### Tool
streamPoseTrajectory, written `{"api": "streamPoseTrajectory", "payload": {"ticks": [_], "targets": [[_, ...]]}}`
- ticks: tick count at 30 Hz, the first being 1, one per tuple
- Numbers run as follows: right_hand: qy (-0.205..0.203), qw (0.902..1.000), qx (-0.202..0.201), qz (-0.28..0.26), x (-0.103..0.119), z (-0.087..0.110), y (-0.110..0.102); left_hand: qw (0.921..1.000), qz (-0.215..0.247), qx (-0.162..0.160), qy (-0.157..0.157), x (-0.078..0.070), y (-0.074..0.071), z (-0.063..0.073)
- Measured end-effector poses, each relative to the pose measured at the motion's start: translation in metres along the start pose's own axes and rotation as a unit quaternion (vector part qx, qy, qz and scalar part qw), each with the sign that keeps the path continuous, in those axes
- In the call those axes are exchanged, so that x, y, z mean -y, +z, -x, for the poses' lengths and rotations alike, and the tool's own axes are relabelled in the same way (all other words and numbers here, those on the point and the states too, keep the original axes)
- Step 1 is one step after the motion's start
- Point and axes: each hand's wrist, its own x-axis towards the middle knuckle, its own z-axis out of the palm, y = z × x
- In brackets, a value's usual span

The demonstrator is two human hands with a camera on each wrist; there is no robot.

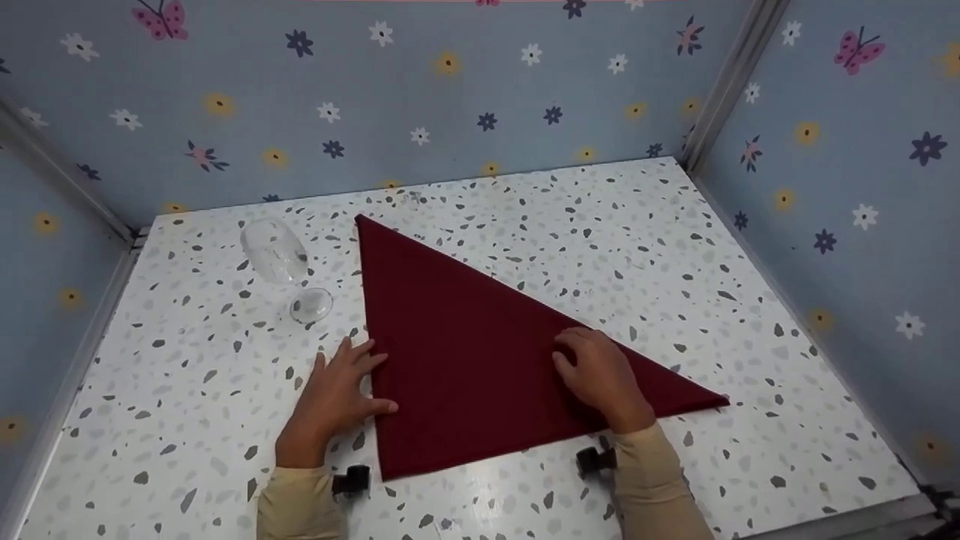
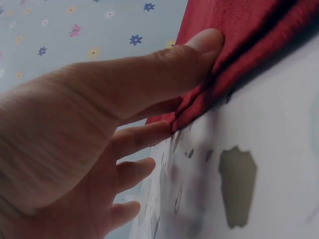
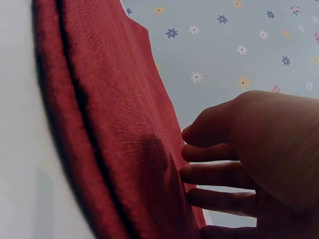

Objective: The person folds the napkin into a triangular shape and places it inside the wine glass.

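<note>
A dark red cloth napkin (image 1: pixel 465 352), folded into a triangle with layered edges, lies flat on the speckled tabletop. Along its left edge, my left hand (image 1: pixel 330 401) has its fingers spread; the thumb (image 2: pixel 207 42) rests on the cloth and the index fingertip touches the border. The other fingers extend past the cloth over the table. My right hand (image 1: pixel 604 375) is on the right part of the napkin, near the long slanted edge. Its fingertips (image 3: pixel 192 174) touch the cloth surface, fingers fairly straight in the right wrist view.
A clear stemmed glass (image 1: pixel 274 251) stands at the back left of the white terrazzo-patterned table (image 1: pixel 750 360), with its round foot (image 1: pixel 311 305) toward me. Blue panels with flowers and butterflies (image 1: pixel 420 82) enclose the back and both sides.
</note>
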Motion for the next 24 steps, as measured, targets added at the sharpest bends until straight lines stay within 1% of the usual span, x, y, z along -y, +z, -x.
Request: {"api": "streamPoseTrajectory", "payload": {"ticks": [4,11,14,18,24], "targets": [[0.016,0.9998,0.012,-0.005,0.000,-0.001,0.000,0.9999,0.016,0.004,-0.001,0.002,0.000,-0.005],[0.040,0.9989,0.024,-0.002,-0.002,-0.001,0.000,0.9983,0.057,0.008,-0.007,0.005,0.006,-0.009],[0.041,0.9988,0.026,-0.001,-0.005,-0.003,0.000,0.9981,0.062,0.006,-0.005,0.006,0.008,-0.010],[0.038,0.9989,0.026,-0.001,-0.011,-0.008,-0.002,0.9982,0.060,0.003,0.003,0.006,0.009,-0.016],[0.050,0.9979,0.041,-0.003,-0.017,-0.013,-0.003,0.9984,0.056,0.004,-0.002,0.005,0.012,-0.015]]}}
